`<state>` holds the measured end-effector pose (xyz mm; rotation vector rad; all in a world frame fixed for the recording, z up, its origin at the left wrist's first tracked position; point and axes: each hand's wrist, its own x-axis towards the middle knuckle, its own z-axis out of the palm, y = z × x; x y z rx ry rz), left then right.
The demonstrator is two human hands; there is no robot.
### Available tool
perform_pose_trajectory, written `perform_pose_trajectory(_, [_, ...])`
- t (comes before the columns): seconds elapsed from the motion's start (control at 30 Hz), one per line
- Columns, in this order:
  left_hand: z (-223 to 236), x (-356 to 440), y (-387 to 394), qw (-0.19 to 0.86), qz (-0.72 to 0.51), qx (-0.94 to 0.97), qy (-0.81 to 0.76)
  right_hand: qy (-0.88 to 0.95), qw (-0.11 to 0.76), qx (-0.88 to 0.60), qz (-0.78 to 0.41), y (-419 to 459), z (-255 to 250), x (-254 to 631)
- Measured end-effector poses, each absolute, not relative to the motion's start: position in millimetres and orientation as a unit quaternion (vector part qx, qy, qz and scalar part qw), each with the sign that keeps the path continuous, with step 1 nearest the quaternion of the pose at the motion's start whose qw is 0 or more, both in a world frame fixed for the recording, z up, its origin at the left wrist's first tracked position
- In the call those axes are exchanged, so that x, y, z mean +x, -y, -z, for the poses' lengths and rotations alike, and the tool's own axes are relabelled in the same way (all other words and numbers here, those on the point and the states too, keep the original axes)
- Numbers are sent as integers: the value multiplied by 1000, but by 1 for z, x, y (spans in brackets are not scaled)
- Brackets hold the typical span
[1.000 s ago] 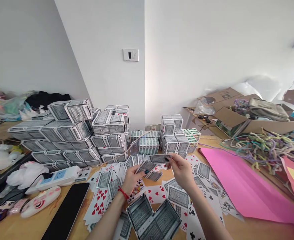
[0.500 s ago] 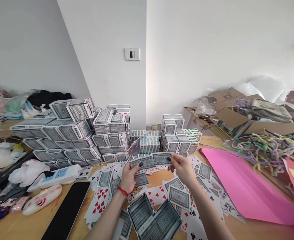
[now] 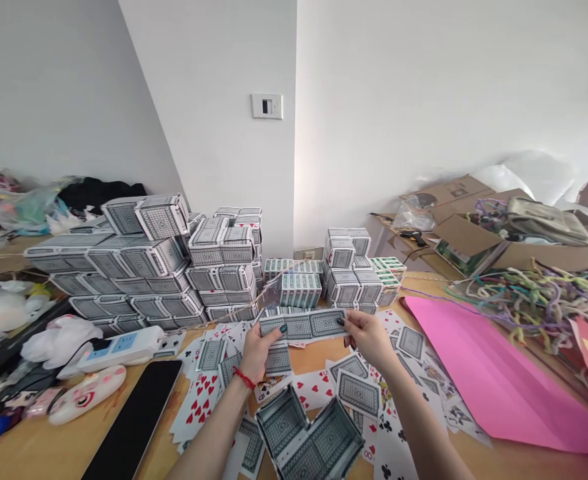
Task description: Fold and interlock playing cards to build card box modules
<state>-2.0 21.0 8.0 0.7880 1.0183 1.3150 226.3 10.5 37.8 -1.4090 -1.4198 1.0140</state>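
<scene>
Between my hands stretches a strip of joined playing cards (image 3: 299,327), grey patterned backs facing me, with one card hanging down at its left end. My left hand (image 3: 257,348), a red string bracelet at its wrist, grips that left end with the thumb on top. Pinched in my right hand (image 3: 367,335) is the strip's right end. Below them, between my forearms, sits an open heart-shaped box (image 3: 310,437) made of cards. Loose playing cards (image 3: 358,393) lie around it, some face up and some face down.
Stacked card boxes (image 3: 124,260) rise at the back left, with a smaller stack (image 3: 347,267) at the back centre. A black tablet or phone (image 3: 134,420) and a power strip (image 3: 121,348) lie left. Right are a pink sheet (image 3: 489,373), pipe cleaners (image 3: 529,300) and a cardboard box (image 3: 539,252).
The card strip was folded and tilted; it has straightened into a nearly flat line between my hands. My left hand has moved slightly left. The heart-shaped box has stayed put.
</scene>
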Motion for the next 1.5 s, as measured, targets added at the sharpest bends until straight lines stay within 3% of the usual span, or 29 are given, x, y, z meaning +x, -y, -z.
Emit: perform_pose_trajectory(1.5, [-6,-1,-19,639,-507,361,-452,548,431,-543,-467,-14,-17,207])
